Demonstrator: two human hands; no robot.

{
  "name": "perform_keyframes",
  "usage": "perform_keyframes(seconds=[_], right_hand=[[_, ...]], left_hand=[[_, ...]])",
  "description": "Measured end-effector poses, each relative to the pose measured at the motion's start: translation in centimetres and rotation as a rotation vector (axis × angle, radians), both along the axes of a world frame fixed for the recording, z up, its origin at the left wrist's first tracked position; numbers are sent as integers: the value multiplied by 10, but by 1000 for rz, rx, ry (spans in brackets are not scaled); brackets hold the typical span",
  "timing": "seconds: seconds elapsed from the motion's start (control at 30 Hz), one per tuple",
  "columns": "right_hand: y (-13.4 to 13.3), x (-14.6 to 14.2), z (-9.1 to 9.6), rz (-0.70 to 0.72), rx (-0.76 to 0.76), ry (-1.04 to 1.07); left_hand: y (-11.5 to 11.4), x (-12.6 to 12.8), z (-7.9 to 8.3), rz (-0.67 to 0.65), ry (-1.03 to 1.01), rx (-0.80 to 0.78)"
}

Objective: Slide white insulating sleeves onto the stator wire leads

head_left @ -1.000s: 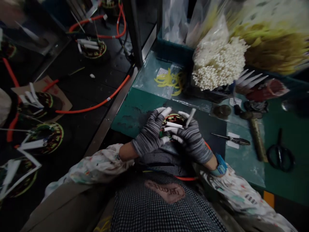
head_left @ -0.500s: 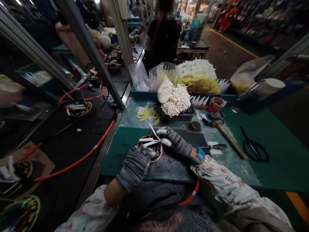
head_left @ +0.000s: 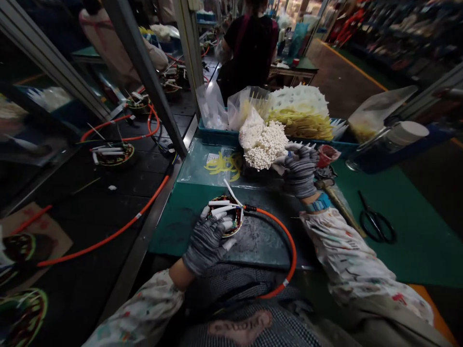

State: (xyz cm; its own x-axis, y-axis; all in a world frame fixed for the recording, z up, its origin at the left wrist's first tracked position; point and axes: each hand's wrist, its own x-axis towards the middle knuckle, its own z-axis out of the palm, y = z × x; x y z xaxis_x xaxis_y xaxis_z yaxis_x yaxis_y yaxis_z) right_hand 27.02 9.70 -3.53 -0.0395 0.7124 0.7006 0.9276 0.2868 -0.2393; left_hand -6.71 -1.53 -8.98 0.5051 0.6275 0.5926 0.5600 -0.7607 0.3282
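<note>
A round wound stator (head_left: 237, 226) with dark reddish windings lies on the bench mat. White sleeves (head_left: 219, 203) lie over it, and an orange cable (head_left: 289, 241) runs from its right side. My left hand (head_left: 208, 241), in a grey striped glove with white fingertips, grips the stator's near left edge, thumb apart from the fingers. Farther back, my gloved right hand (head_left: 300, 171) reaches over the dark box beside a bundle of thin white tubes (head_left: 265, 147). Its fingers look stretched and apart; some fingertips are hard to separate from white pointed pieces behind.
Yellow strips (head_left: 226, 164) lie on clear plastic at the back left. A blue tray (head_left: 217, 137) holds bags and a yellow stack (head_left: 302, 123). Scissors (head_left: 376, 224), a hammer (head_left: 338, 202) and a clear jar (head_left: 387, 144) stand or lie rightward. Left runs a conveyor (head_left: 152, 166) with other stators.
My right hand has left the white sleeves and moved back and right to the box by the tube bundle. My left hand stays at the stator, its thumb now nearer me. The orange cable shows.
</note>
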Motion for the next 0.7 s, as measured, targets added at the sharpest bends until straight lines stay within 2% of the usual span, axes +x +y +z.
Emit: perform_keyframes(seconds=[0.13, 0.27, 0.33, 0.4, 0.47, 0.5, 0.53, 0.57, 0.63, 0.7], right_hand=[[-15, -5, 7, 179, 83, 307], [-34, -20, 23, 214, 22, 653], [-47, -29, 36, 202, -41, 819], [-68, -38, 51, 138, -120, 891], [-95, -46, 65, 56, -106, 874], [-109, -50, 70, 24, -45, 879], [-122, -55, 72, 35, -98, 905], [-134, -61, 71, 93, -232, 902], [-150, -75, 62, 213, -411, 850], [-158, -90, 45, 297, -441, 867]], left_hand=[[0, -2, 0, -34, -35, -33], [1, -3, -2, -75, -93, -65], [1, -3, -5, -87, -78, -52], [1, -4, -8, -76, -10, -53], [0, -4, -10, -53, 71, -52], [-1, -4, -11, -42, 102, -40], [-1, -4, -11, -34, 124, -20], [-1, -3, -11, -25, 134, 6], [-1, -2, -10, -9, 121, 47], [-1, -1, -9, 5, 77, 67]])
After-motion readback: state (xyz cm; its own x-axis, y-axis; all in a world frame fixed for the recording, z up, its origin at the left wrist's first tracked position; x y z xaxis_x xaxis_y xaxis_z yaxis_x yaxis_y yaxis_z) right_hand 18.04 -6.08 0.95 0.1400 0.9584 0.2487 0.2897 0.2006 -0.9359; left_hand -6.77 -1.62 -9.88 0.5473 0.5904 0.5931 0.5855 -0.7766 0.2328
